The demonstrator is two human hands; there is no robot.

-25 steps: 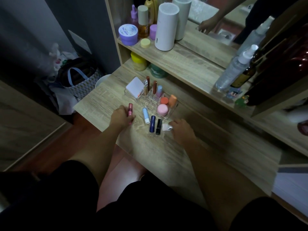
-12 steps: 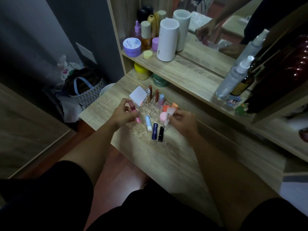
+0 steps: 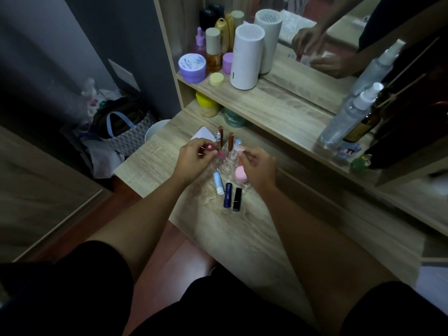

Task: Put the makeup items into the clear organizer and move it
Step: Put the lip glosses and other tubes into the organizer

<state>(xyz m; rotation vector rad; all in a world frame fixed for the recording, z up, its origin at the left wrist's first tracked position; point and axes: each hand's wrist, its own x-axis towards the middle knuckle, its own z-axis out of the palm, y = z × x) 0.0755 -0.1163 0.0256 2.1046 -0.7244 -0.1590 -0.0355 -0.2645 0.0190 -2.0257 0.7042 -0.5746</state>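
The clear organizer (image 3: 226,169) stands on the wooden desk, with brown lip tubes (image 3: 230,139) upright at its back and a pink round sponge (image 3: 240,173) in its front right cell. My left hand (image 3: 194,161) grips a pink lipstick (image 3: 213,150) over the organizer's left slots. My right hand (image 3: 257,167) pinches a small white tube (image 3: 235,151) over the middle slots. A light blue stick (image 3: 218,182), a dark blue tube (image 3: 227,195) and a black lipstick (image 3: 237,195) lie on the desk just in front of the organizer.
A white square compact (image 3: 202,134) leans behind my left hand. The shelf above holds a white cylinder device (image 3: 247,57), a purple jar (image 3: 192,67) and bottles. A spray bottle (image 3: 346,117) stands at the right. The desk edge drops off left toward a bag (image 3: 126,132) on the floor.
Both hands lifted from the desk to above the organizer, the left with the pink lipstick, the right with the small white tube. The camera view shifted down slightly.
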